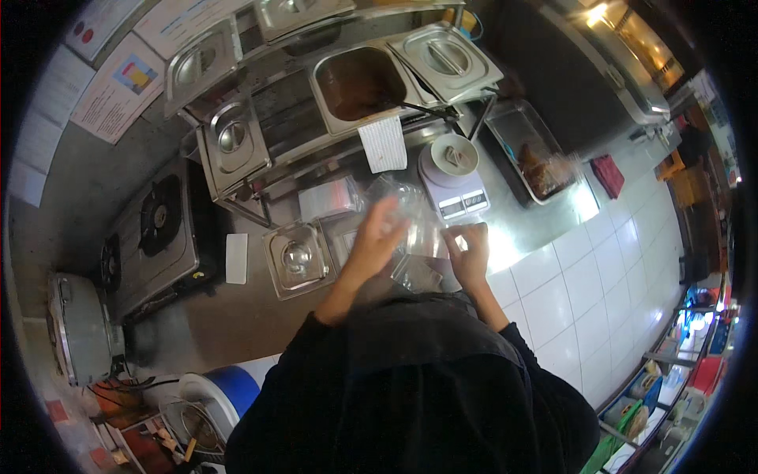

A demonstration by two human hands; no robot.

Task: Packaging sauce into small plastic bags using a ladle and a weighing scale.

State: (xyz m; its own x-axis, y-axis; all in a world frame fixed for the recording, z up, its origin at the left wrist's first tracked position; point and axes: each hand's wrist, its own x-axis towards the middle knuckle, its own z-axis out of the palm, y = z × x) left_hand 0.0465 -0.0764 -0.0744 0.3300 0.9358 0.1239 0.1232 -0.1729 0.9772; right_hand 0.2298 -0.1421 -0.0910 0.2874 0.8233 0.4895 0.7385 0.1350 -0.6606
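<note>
Both of my hands are over the steel counter's front edge. My right hand [469,252] pinches the edge of a clear plastic bag [423,234] between thumb and fingers. My left hand [376,240], blurred, is at the bag's other side with its fingers apart; whether it grips the film cannot be told. More clear bags [417,274] lie below, near my body. Behind the hands stands a white digital kitchen scale [453,192] with a small white bowl [454,155] on it, holding a small item. A stack of plastic bags [325,198] lies to the left.
A lidded clear container [299,259] and a white card [236,258] lie left, beside a gas stove [160,216]. Behind are a steel pan of brown sauce [361,83] and lidded pans. At right are a tray [521,124] with browned food and a red cloth [607,176].
</note>
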